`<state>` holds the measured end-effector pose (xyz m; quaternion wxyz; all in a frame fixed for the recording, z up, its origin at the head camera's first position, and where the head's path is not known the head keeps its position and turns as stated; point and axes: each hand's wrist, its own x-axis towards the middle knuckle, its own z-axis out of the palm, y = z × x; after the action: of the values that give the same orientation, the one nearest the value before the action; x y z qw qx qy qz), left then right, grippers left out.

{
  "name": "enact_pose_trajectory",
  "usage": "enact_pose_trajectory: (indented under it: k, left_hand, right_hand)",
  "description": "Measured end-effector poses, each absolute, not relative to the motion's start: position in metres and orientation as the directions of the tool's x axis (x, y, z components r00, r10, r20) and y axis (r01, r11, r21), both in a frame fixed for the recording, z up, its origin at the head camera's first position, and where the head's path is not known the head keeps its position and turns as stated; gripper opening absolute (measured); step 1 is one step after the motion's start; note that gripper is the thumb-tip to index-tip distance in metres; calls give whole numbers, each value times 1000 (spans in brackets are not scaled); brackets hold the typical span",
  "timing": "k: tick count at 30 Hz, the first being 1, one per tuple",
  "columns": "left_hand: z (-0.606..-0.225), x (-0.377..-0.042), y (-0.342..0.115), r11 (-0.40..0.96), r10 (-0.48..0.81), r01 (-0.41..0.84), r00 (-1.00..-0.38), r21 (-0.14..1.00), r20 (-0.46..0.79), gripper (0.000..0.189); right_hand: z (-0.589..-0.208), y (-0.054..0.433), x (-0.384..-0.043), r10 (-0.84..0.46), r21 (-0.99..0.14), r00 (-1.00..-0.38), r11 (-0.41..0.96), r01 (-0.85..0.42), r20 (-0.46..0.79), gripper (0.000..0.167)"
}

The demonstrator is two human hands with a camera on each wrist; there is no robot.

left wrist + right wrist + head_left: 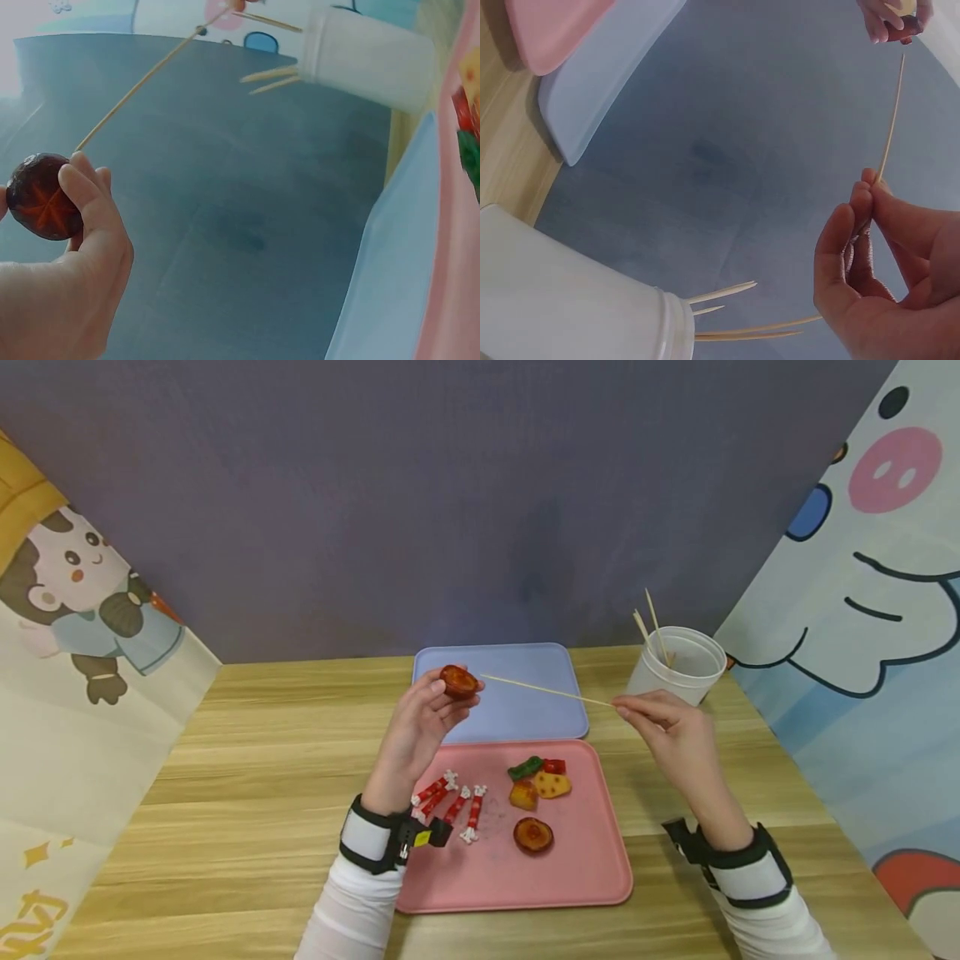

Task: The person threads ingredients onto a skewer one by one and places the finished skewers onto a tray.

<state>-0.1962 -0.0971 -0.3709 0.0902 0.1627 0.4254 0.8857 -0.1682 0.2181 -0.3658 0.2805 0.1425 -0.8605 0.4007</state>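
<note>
A glossy brown shiitake mushroom cap [459,682] is held between the thumb and fingers of my left hand [416,727], raised over the trays. A star-shaped cut marks its top in the left wrist view. My right hand [678,735] pinches a thin wooden skewer [545,689] by one end. The skewer points left at the mushroom; in the right wrist view, a small gap separates its tip [902,57] from the cap. Fingers hide that tip in the left wrist view.
The pink tray [570,877] carries another mushroom cap [533,835], several red-and-white sticks [475,814], a green piece [525,767], a spotted yellow piece [552,785] and an orange chunk [523,795]. Behind lies a blue tray [517,710]. A white tub [647,681] of skewers stands right.
</note>
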Motion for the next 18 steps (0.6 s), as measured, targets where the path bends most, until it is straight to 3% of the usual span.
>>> enact_pose_trajectory:
  k: [18]
  left_hand:
    - [-371, -195, -94, -683, 328, -102, -927, 723, 179, 26]
  right_hand:
    - [-362, 212, -161, -53, -589, -795, 641, -491, 605, 18]
